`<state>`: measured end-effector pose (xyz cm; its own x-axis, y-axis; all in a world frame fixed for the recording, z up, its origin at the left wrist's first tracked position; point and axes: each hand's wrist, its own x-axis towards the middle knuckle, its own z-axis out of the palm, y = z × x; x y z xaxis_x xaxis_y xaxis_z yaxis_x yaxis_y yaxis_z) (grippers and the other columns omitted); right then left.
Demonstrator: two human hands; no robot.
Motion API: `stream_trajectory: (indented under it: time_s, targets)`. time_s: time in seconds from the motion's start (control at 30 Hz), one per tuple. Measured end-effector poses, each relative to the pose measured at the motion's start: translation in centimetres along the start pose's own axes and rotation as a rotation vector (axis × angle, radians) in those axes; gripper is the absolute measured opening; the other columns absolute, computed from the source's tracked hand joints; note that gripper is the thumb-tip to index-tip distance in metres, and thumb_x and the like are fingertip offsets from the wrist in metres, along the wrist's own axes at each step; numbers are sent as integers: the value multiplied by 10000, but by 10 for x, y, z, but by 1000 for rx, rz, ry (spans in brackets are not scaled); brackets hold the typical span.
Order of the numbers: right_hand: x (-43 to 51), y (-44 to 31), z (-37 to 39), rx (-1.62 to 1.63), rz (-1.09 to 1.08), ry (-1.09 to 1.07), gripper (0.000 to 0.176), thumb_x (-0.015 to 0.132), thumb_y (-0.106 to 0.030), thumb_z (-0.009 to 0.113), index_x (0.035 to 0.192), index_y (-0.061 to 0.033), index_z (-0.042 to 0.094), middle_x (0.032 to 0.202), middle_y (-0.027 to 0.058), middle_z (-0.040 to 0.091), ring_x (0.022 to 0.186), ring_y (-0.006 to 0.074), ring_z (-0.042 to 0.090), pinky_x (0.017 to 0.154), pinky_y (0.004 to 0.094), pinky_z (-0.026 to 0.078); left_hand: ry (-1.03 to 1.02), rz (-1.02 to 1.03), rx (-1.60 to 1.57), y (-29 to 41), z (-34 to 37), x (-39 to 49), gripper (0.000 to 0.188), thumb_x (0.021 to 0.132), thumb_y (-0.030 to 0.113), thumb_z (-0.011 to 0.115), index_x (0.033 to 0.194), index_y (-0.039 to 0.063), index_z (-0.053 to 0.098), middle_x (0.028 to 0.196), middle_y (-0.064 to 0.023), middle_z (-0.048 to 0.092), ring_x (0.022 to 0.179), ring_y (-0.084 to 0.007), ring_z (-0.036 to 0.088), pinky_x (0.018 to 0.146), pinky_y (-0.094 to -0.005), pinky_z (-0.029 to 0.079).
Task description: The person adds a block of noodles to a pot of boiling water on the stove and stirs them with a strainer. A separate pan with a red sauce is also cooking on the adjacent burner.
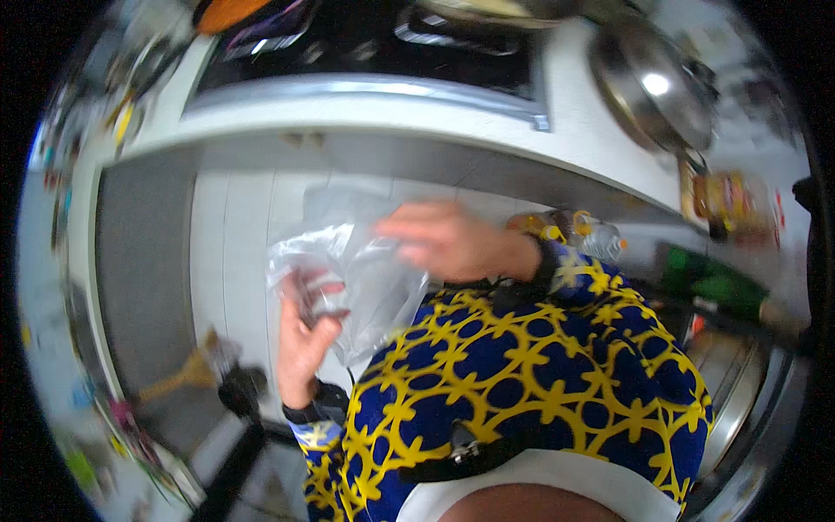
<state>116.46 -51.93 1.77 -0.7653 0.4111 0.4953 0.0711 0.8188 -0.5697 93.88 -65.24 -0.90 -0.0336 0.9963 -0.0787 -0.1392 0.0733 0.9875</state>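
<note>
A clear plastic bag [385,293] hangs in front of my patterned top, above the white tiled floor. My left hand [306,326] supports its left side. The fingers of that hand are curled and spread, showing through the plastic, with the thumb apart from them. My right hand [450,241] is at the bag's upper right side, its fingers pointing left. Motion blur hides whether those fingers grip the film or only brush it. No contents can be made out in the bag.
Ahead is a white counter [365,114] with a black cooktop [359,55]. A metal pan [652,85] and a jar [730,202] sit at its right. Several plastic bottles [603,241] stand low on the right, near a green bottle [711,280]. A wooden-handled brush or broom [179,378] is at lower left.
</note>
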Motion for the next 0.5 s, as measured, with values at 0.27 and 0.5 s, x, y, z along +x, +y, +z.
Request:
stream_trajectory:
  time_s: [0.27, 0.5]
  targets:
    - [-44, -13, -51, 351, 123, -141, 451, 748, -280, 639, 1112, -21, 577, 1092, 157, 557, 963, 303, 563, 803, 386, 468, 108, -218, -16, 28, 97, 64, 452, 848, 56, 560, 1262, -22, 398, 1099, -107, 545, 964, -192, 537, 798, -299, 465]
    - [-105, 14, -111, -130, 234, 187, 1000, 564, -363, 786, 1368, -29, 295, 1384, 196, 307, 1251, 360, 339, 1003, 422, 307, -176, -331, 85, 49, 128, 93, 334, 783, -28, 532, 1117, -30, 513, 948, -96, 595, 817, -187, 579, 709, -301, 481]
